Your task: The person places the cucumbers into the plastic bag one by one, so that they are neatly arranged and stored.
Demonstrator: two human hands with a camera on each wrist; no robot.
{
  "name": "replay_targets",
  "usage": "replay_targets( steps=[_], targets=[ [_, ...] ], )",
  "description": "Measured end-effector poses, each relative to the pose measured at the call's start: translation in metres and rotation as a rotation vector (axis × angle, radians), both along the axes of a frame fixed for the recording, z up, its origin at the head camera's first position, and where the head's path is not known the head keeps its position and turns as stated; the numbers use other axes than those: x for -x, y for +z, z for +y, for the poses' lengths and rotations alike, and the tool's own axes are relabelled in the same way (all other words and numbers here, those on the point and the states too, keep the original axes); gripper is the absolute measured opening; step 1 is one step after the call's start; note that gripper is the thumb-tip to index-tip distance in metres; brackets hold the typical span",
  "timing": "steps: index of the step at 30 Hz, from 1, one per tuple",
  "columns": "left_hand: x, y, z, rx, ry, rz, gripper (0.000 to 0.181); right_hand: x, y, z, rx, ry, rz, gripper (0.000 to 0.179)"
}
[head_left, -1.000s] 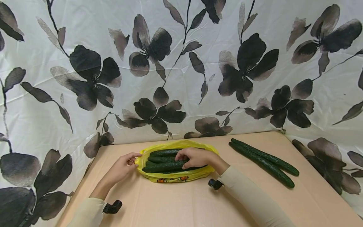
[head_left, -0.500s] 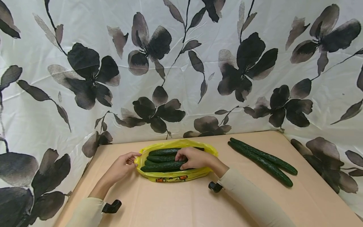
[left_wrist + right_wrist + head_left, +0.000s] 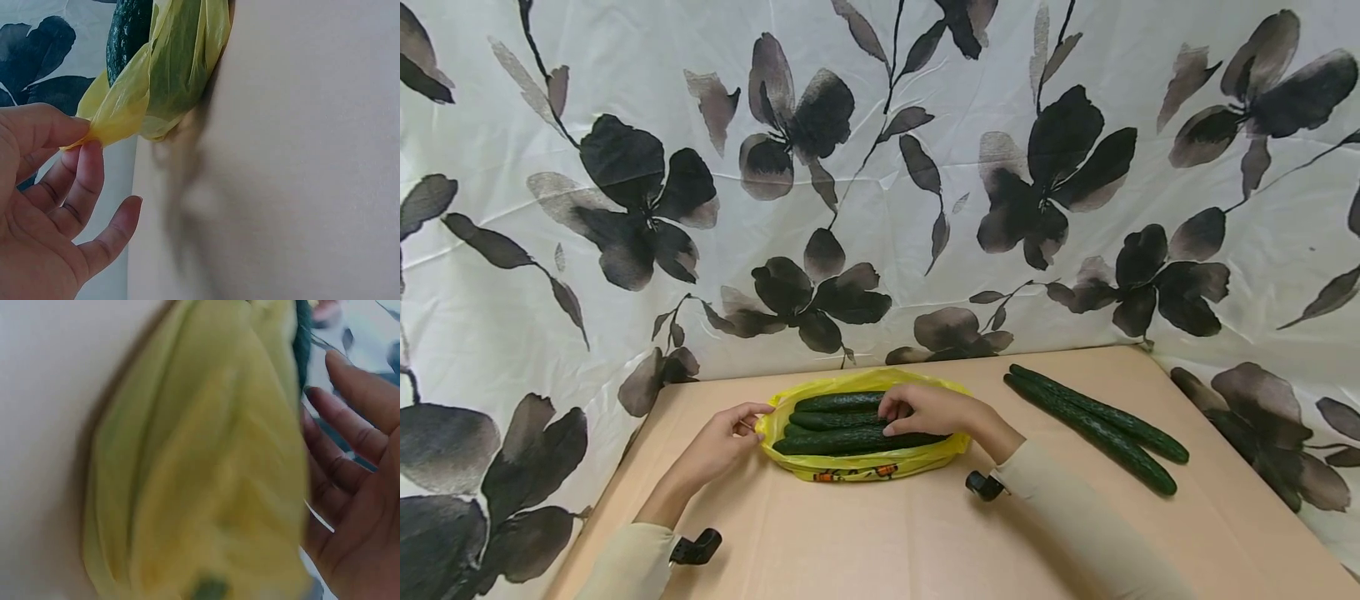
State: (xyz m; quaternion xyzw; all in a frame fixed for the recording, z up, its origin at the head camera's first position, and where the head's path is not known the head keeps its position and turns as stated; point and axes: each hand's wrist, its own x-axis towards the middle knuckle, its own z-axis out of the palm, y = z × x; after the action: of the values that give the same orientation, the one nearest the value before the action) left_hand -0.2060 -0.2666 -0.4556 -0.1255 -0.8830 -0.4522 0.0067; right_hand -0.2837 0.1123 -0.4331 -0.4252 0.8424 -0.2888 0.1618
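A yellow plastic bag (image 3: 850, 473) lies on the table with its mouth spread wide. Several long dark green cucumbers (image 3: 838, 440) lie side by side inside it. At the bag's left end, my left hand (image 3: 718, 446) pinches the rim between thumb and fingertips; the left wrist view shows the thin film (image 3: 119, 112) pulled taut there. My right hand (image 3: 940, 412) hovers over the right part of the cucumbers, partly covering them. In the right wrist view that hand (image 3: 359, 456) has thumb and fingers spread apart beside the bag, with nothing between them.
Two more cucumbers (image 3: 1086, 429) lie close together, slanting, on the table right of the bag. The table (image 3: 850, 542) has a peach-coloured surface. A white cloth (image 3: 910, 208) with dark flowers hangs behind it.
My right hand has lifted off the front cucumber and shifted slightly up and right, uncovering more of it. My left hand has stayed at the bag's rim.
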Motion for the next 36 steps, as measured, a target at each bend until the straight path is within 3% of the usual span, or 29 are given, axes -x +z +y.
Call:
replay_targets(
  steps=[9,19,36],
  targets=[
    [-0.001,0.002,0.002,0.005,0.004,0.004,0.041,0.005,0.018,0.042,0.081,-0.056,0.034,0.027],
    [0.0,0.001,0.002,0.01,0.006,0.003,0.042,0.0,0.03,0.102,0.174,-0.18,-0.024,0.023],
    [-0.002,0.004,0.002,-0.017,0.004,0.011,0.043,-0.019,0.014,0.188,0.14,-0.34,0.08,0.021]
  ],
)
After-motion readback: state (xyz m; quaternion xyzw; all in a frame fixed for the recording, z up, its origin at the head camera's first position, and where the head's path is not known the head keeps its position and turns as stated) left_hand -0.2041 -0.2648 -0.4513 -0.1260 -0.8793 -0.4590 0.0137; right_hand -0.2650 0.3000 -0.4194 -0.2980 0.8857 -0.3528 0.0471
